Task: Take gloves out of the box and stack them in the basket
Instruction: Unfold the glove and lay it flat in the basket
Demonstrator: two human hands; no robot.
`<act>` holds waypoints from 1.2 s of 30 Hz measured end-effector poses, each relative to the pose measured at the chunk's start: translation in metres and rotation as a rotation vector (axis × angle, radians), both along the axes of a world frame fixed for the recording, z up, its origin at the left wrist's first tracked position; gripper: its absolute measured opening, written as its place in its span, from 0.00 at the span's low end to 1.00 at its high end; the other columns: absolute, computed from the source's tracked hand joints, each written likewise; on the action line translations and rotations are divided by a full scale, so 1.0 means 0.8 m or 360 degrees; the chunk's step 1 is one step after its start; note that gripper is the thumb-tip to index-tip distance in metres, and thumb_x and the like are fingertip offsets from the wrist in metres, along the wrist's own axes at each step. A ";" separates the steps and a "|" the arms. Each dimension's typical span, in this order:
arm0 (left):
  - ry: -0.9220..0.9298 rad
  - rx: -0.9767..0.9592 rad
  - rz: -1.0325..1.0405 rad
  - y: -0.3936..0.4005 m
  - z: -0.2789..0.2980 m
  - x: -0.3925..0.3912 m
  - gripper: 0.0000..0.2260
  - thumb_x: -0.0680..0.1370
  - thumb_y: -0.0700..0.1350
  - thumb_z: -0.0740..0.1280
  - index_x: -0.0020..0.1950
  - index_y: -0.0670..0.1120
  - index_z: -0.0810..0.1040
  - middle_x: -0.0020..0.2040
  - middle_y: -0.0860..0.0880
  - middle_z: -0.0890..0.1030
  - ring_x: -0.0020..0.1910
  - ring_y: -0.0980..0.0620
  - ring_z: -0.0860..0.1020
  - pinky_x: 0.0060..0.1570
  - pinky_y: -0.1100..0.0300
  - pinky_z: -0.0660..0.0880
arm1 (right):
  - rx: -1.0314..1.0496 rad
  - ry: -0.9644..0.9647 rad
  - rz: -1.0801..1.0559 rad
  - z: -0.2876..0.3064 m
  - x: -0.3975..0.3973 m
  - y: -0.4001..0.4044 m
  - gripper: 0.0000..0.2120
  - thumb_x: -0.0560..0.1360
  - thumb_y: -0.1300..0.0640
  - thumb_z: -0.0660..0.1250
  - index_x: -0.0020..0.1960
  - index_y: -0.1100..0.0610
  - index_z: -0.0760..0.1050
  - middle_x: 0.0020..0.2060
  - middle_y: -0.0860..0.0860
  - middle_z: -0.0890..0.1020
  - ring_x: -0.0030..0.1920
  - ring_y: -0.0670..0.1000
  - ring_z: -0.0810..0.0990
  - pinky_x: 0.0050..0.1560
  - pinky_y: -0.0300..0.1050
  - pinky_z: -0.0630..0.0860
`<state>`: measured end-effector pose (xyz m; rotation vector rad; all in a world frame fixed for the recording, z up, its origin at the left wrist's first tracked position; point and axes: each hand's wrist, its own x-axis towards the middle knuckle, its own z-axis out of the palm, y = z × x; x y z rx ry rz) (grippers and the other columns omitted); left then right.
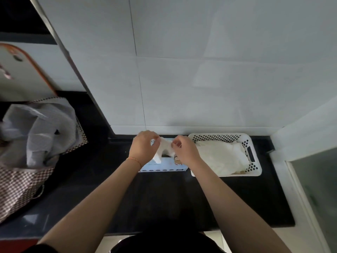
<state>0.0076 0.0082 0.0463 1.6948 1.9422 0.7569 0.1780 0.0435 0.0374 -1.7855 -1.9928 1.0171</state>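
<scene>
Both hands meet above the glove box (164, 166), which lies on the dark table (164, 198) just left of the white basket (255, 161). The left hand (143, 147) and the right hand (184, 149) each have their grip clamped on one thin white glove (165, 148), stretched between them, its fingers dangling toward the box. A pile of gloves (222, 157) already lies in the basket. A checked bag (23, 172) sits well apart at the far left.
</scene>
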 end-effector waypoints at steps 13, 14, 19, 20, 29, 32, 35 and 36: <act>-0.0728 -0.0112 0.0202 0.027 0.071 -0.024 0.04 0.76 0.47 0.70 0.45 0.47 0.81 0.44 0.54 0.84 0.40 0.57 0.79 0.41 0.63 0.73 | -0.0272 0.0825 -0.0456 0.082 -0.005 0.019 0.14 0.81 0.46 0.59 0.58 0.55 0.73 0.50 0.51 0.79 0.52 0.51 0.79 0.53 0.47 0.74; -0.0726 -0.0126 0.0132 0.027 0.071 -0.023 0.04 0.76 0.47 0.70 0.47 0.48 0.81 0.45 0.55 0.84 0.43 0.59 0.79 0.43 0.64 0.74 | -0.0305 0.0826 -0.0478 0.082 -0.006 0.018 0.14 0.81 0.47 0.60 0.59 0.56 0.74 0.50 0.50 0.80 0.53 0.51 0.79 0.56 0.48 0.74; -0.0578 -0.0412 -0.0390 0.020 0.055 -0.002 0.13 0.73 0.48 0.75 0.57 0.54 0.80 0.49 0.56 0.82 0.51 0.59 0.80 0.50 0.67 0.74 | -0.0567 0.0932 -0.0479 0.083 -0.012 0.003 0.18 0.76 0.42 0.64 0.58 0.54 0.75 0.51 0.55 0.82 0.49 0.55 0.82 0.46 0.51 0.77; -0.0538 -0.0406 -0.0354 0.019 0.051 0.002 0.11 0.73 0.48 0.74 0.55 0.54 0.81 0.47 0.55 0.83 0.48 0.57 0.80 0.48 0.65 0.75 | -0.0609 0.0941 -0.0456 0.082 -0.012 0.000 0.21 0.73 0.39 0.67 0.57 0.53 0.75 0.52 0.55 0.83 0.51 0.55 0.82 0.48 0.54 0.78; -0.0664 -0.0294 0.0044 0.020 0.071 -0.003 0.11 0.79 0.49 0.67 0.44 0.44 0.83 0.32 0.52 0.78 0.32 0.54 0.72 0.34 0.64 0.68 | -0.0371 0.0706 -0.0297 0.093 0.003 0.000 0.07 0.75 0.56 0.70 0.52 0.56 0.81 0.44 0.52 0.83 0.42 0.50 0.81 0.46 0.44 0.78; -0.0732 -0.0293 0.0083 0.023 0.080 -0.006 0.19 0.80 0.51 0.64 0.44 0.35 0.79 0.32 0.45 0.70 0.31 0.51 0.66 0.32 0.61 0.63 | -0.0304 0.0699 -0.0285 0.110 0.004 0.004 0.12 0.75 0.46 0.67 0.46 0.55 0.82 0.45 0.58 0.83 0.47 0.56 0.82 0.52 0.51 0.79; -0.0812 -0.0299 -0.0003 0.022 0.091 -0.004 0.21 0.81 0.52 0.63 0.41 0.34 0.75 0.34 0.45 0.69 0.34 0.51 0.66 0.35 0.59 0.63 | -0.0316 0.0590 -0.0086 0.130 0.004 0.004 0.26 0.69 0.35 0.70 0.51 0.56 0.80 0.50 0.56 0.84 0.50 0.53 0.83 0.54 0.51 0.79; -0.0866 -0.0311 -0.0033 0.022 0.095 -0.003 0.21 0.81 0.53 0.62 0.40 0.36 0.75 0.35 0.45 0.70 0.35 0.51 0.67 0.36 0.59 0.64 | -0.0318 0.0552 -0.0026 0.134 0.004 0.003 0.25 0.67 0.36 0.72 0.52 0.55 0.80 0.50 0.54 0.84 0.50 0.53 0.83 0.53 0.50 0.79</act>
